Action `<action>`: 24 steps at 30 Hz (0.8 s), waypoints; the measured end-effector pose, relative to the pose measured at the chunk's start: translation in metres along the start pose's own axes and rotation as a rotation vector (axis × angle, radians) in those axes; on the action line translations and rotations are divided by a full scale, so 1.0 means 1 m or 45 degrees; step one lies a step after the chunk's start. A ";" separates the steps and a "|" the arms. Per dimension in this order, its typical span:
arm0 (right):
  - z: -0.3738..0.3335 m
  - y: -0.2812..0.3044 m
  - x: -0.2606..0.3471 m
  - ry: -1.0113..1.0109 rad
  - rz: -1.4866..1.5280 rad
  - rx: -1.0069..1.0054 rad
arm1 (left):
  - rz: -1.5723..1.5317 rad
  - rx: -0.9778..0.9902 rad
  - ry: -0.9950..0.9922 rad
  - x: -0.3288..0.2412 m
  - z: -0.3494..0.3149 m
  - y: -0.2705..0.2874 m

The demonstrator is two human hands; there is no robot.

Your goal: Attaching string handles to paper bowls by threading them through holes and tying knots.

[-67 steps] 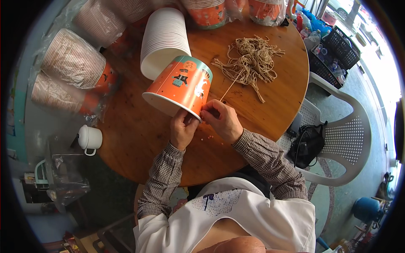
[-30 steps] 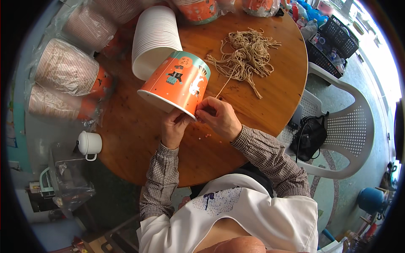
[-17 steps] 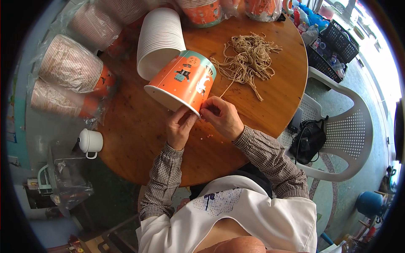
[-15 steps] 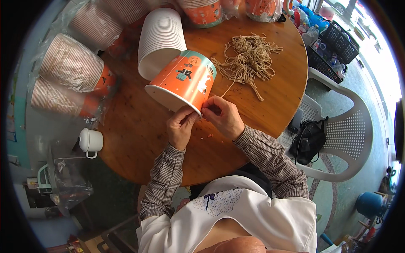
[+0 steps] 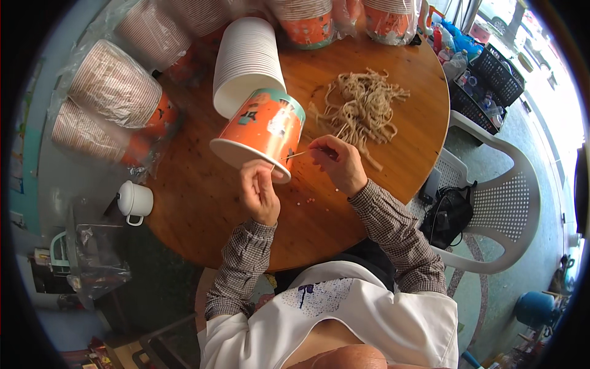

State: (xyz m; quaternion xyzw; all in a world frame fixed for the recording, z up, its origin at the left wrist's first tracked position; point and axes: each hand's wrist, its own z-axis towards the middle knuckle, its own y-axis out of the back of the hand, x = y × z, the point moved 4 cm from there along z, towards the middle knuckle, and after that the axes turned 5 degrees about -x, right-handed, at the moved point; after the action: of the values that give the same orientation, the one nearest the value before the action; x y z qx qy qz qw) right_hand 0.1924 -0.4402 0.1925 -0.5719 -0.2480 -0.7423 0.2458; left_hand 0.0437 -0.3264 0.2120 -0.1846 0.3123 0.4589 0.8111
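Observation:
An orange paper bucket with a teal band lies tilted on its side, its white-rimmed mouth toward me. My left hand is closed at the near part of that rim, fingertips pinching there. Whether it also grips a bit of cord is hard to see. To the right of the bucket, my right hand pinches a thin strand of twine, which runs taut to the bucket's wall near the rim. Behind that hand, a loose tan heap of twine lies on the table.
A nested stack of white paper buckets lies behind the orange one. Plastic-wrapped bucket stacks line the round wooden table's left and far sides. A white enamel mug is at the left edge; a white plastic chair stands right.
My right hand has moved right, away from the rim, drawing the twine out straight. The bucket has tipped slightly, and my left hand has shifted along its rim.

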 end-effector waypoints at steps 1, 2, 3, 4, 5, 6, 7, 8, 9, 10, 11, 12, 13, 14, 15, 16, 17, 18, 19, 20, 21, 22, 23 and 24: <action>0.000 0.001 -0.001 -0.073 0.050 -0.013 | -0.056 0.067 -0.024 -0.004 0.000 -0.001; -0.001 0.001 0.002 -0.026 0.053 -0.044 | -0.132 0.058 -0.073 -0.010 0.000 -0.001; -0.001 0.002 0.004 0.009 0.049 -0.081 | -0.112 0.090 -0.056 -0.012 0.001 -0.003; -0.002 0.001 0.004 0.044 -0.018 -0.072 | 0.009 0.198 -0.168 -0.017 0.001 -0.008; -0.002 -0.001 0.006 0.141 -0.040 -0.021 | 0.087 0.284 -0.335 -0.024 0.001 -0.012; 0.000 0.000 0.003 0.166 -0.120 0.025 | 0.065 0.340 -0.254 -0.022 0.002 -0.016; 0.004 0.005 -0.004 0.103 -0.174 -0.016 | 0.042 0.388 -0.170 -0.020 0.005 -0.019; 0.009 0.009 -0.009 0.193 -0.288 -0.009 | 0.011 0.369 -0.130 -0.020 0.008 -0.019; 0.015 0.015 -0.015 0.296 -0.376 0.049 | 0.054 0.360 -0.072 -0.018 0.010 -0.018; 0.022 0.027 -0.021 0.412 -0.508 0.029 | 0.072 0.352 -0.028 -0.018 0.012 -0.016; 0.034 0.044 -0.033 0.345 -0.603 -0.045 | 0.066 0.276 -0.070 -0.019 0.013 -0.011; 0.046 0.058 -0.044 0.359 -0.628 -0.016 | 0.042 0.211 -0.051 -0.019 0.014 -0.008; 0.060 0.077 -0.053 0.340 -0.591 -0.140 | 0.046 0.211 0.052 -0.016 0.015 -0.005; 0.076 0.100 -0.062 0.274 -0.739 -0.235 | 0.029 0.151 0.052 -0.016 0.017 0.000; 0.094 0.121 -0.063 0.368 -0.839 -0.282 | -0.026 0.140 0.100 -0.015 0.017 0.002; 0.105 0.138 -0.066 0.360 -0.913 -0.373 | 0.014 0.159 0.133 -0.015 0.017 0.003; 0.115 0.155 -0.064 0.407 -0.934 -0.398 | -0.032 0.136 0.203 -0.014 0.017 0.005; 0.125 0.164 -0.065 0.311 -0.979 -0.307 | -0.123 0.094 0.212 -0.016 0.018 0.007; 0.131 0.169 -0.065 0.154 -1.122 -0.221 | -0.104 0.088 0.198 -0.018 0.018 0.007; 0.129 0.164 -0.052 0.393 -1.270 -0.362 | -0.056 0.093 0.251 -0.020 0.017 0.007; 0.127 0.155 -0.040 0.501 -1.423 -0.408 | -0.105 0.110 0.288 -0.022 0.016 0.006; 0.113 0.147 -0.026 0.671 -1.406 -0.396 | -0.183 0.109 0.273 -0.026 0.016 0.005; 0.100 0.131 -0.016 0.700 -1.230 -0.386 | -0.187 0.103 0.341 -0.028 0.015 0.004; 0.088 0.110 -0.008 0.673 -1.071 -0.253 | -0.173 0.123 0.389 -0.029 0.014 0.002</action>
State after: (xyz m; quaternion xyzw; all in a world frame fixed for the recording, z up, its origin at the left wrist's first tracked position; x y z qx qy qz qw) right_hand 0.3295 -0.4657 0.2141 -0.2357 -0.3144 -0.9164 -0.0759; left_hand 0.0361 -0.3352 0.2417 -0.2336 0.4404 0.3542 0.7912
